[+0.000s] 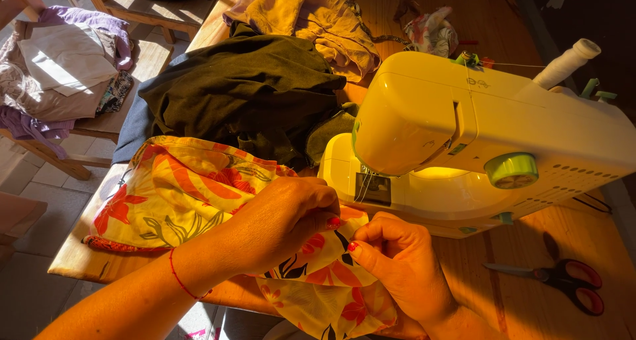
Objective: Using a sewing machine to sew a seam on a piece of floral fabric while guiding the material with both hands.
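Two bare hands are pinching a yellow floral cotton fabric with red blossoms (179,194) at the near edge of the wooden bench (530,293), left hand (281,224) and right hand (397,260) both closing their fingers (331,222) on its folded edge just before the white-and-green sewing machine (477,134). Behind, a dark olive garment (245,88) and a mustard cloth (311,15) are lying heaped; red-handled scissors (563,277) are resting well right.
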